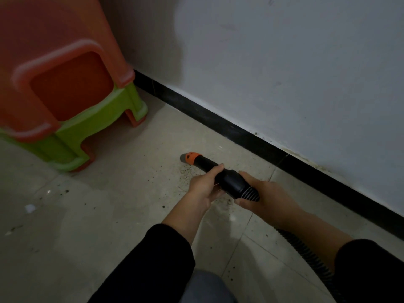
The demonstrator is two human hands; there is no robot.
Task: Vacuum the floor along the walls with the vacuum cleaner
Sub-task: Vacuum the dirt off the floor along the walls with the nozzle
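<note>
While the left hand curled round the black wand behind its orange nozzle and the right hand wrapped the ribbed cuff, the head view showed the nozzle low over the floor, near but apart from the black skirting. Dark crumbs lay beside and behind the tip, so a forward sweep might have missed them. The hose, which trailed under the right forearm, could have snagged and jerked the tip off the wall line.
</note>
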